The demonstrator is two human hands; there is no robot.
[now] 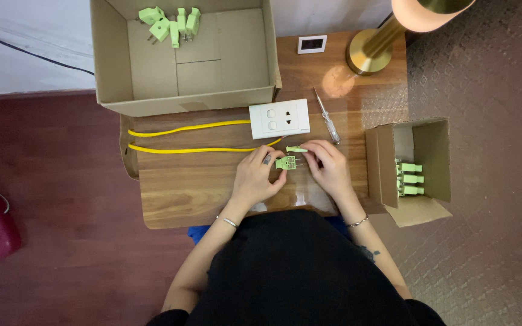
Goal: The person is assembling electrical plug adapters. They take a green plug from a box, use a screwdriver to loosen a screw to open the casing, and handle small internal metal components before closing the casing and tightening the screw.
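Plug: green plug body (pixel 286 162) with metal prongs, held just above the wooden table (pixel 200 187), near its front middle, between both hands.
Left hand: left hand (pixel 256 177) has its fingertips pinched on the plug's left side and lower edge; a dark ring shows on one finger.
Right hand: right hand (pixel 328 166) has its fingers curled at the plug's right edge, by the prongs; how firmly they grip cannot be told.
Small green piece: a narrow green part (pixel 296 149) lies just above the plug, touching or nearly touching the right fingertips; which one is unclear.
Hidden or unclear: the plug's inner detail is too small to read; the front table edge is covered by the person's dark clothing.
Yellow cable: yellow cable (pixel 188 138) runs in two strands from the table's left edge; its right end goes under the hands.
Socket plate: white socket plate (pixel 279 118) lies behind the hands, with a screwdriver (pixel 327 116) just to its right.
Large box: open cardboard box (pixel 261 54) at the back, with several green plugs (pixel 170 23) in its far corner.
Small box: small cardboard carton (pixel 379 163) on its side at the right, with three green plugs (pixel 410 178) stacked inside.
Lamp: brass lamp (pixel 376 45), shade cut off by the frame's top edge.
White square: small white square device (pixel 312 44) at the back edge; its face is illegible.
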